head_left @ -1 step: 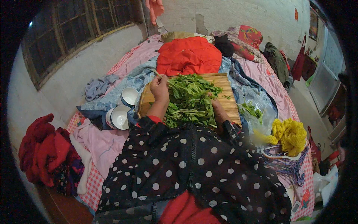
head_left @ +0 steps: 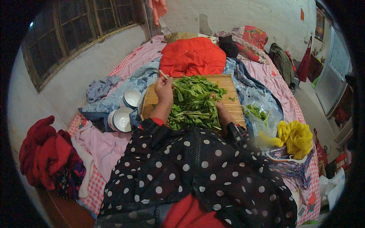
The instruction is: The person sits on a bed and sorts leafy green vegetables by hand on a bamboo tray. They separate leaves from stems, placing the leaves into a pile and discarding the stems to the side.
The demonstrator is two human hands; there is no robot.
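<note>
A heap of leafy greens (head_left: 195, 110) lies on a slatted bamboo mat (head_left: 236, 108) in front of my body. At the heap's left side, my left hand (head_left: 164, 90) is closed in a pinch on a leafy green's stem (head_left: 163, 74), whose pale end sticks up past the fingertips. My right hand (head_left: 223, 112) is at the heap's right side, its fingers closed on the leaves there and partly hidden by them. A few small leaf bits (head_left: 231, 99) lie on the mat to the right.
Two white bowls (head_left: 122, 120) stand left of the mat. A plastic bag (head_left: 272, 118) with some greens lies to its right, near a yellow net bag (head_left: 296, 140). A red cloth (head_left: 193, 57) lies beyond the mat, and red clothing (head_left: 47, 152) is piled far left.
The stem in my left hand has tilted, and its pale end now reaches less far to the left above the fingertips. My right hand looks unmoved.
</note>
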